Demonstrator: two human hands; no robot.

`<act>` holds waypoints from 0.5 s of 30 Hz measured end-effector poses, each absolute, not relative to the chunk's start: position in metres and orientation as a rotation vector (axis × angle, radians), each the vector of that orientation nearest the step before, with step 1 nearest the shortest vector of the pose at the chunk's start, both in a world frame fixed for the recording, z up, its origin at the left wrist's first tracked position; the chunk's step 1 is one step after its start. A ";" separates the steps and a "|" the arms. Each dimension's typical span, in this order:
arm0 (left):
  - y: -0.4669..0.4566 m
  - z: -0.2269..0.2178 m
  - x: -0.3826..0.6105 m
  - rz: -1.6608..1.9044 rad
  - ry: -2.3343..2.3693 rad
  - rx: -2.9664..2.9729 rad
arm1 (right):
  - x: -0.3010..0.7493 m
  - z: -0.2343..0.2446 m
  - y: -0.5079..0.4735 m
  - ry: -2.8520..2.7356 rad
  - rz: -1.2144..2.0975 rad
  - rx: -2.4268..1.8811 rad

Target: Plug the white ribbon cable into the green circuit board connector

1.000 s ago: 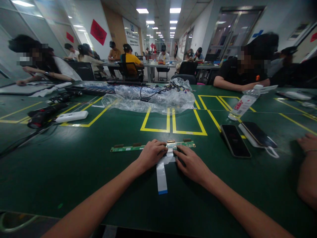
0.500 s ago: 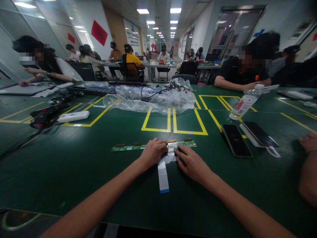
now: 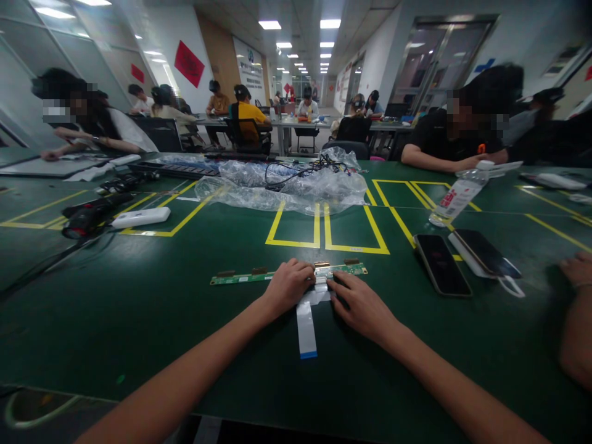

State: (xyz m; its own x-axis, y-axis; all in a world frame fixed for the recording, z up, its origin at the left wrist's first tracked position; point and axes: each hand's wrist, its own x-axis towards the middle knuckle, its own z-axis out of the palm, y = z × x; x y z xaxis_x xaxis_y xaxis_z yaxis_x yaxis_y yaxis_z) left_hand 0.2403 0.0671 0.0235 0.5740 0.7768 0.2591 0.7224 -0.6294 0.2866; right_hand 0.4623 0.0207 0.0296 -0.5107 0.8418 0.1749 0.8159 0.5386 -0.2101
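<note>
A long thin green circuit board (image 3: pixel 240 277) lies across the dark green table in front of me. A white flat ribbon cable (image 3: pixel 306 323) with a blue tip runs from the board's middle toward me. My left hand (image 3: pixel 289 285) rests curled on the board, its fingers closed at the cable's upper end. My right hand (image 3: pixel 361 306) lies just right of the cable, fingertips pressed at the same connector spot on the board.
Two phones (image 3: pixel 441 256) and a white power bank lie to the right, with a tilted water bottle (image 3: pixel 456 197) behind them. Crumpled clear plastic with black cables (image 3: pixel 287 184) sits beyond yellow tape boxes. A co-worker's arm (image 3: pixel 576 320) rests at the right edge. People sit at tables all round.
Both hands stay at the cable's connector end. Only the camera has shifted slightly, so the scene sits a little to the right.
</note>
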 end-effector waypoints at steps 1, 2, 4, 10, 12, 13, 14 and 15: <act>0.067 0.023 0.240 0.550 1.272 2.654 | 0.462 0.030 0.021 -2.522 0.146 -1.390; 0.067 0.022 0.240 0.553 1.272 2.659 | 0.463 0.030 0.021 -2.521 0.145 -1.390; 0.066 0.021 0.240 0.553 1.271 2.673 | 0.463 0.031 0.021 -2.517 0.143 -1.388; 0.064 0.019 0.243 0.558 1.276 2.705 | 0.464 0.033 0.019 -2.506 0.124 -1.367; 0.064 0.018 0.244 0.567 1.273 2.710 | 0.464 0.032 0.019 -2.506 0.113 -1.366; 0.064 0.018 0.244 0.569 1.271 2.713 | 0.464 0.031 0.019 -2.509 0.108 -1.365; 0.065 0.018 0.244 0.570 1.268 2.715 | 0.464 0.030 0.019 -2.513 0.101 -1.362; 0.065 0.018 0.244 0.568 1.266 2.716 | 0.465 0.030 0.019 -2.518 0.093 -1.358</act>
State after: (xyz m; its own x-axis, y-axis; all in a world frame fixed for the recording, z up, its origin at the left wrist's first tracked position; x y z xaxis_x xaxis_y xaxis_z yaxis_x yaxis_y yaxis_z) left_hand 0.2444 0.0653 0.0183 0.5870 0.7547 0.2931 0.7207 -0.6520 0.2355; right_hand 0.4645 0.0186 0.0296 -0.5199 0.8274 0.2124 0.8094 0.5566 -0.1872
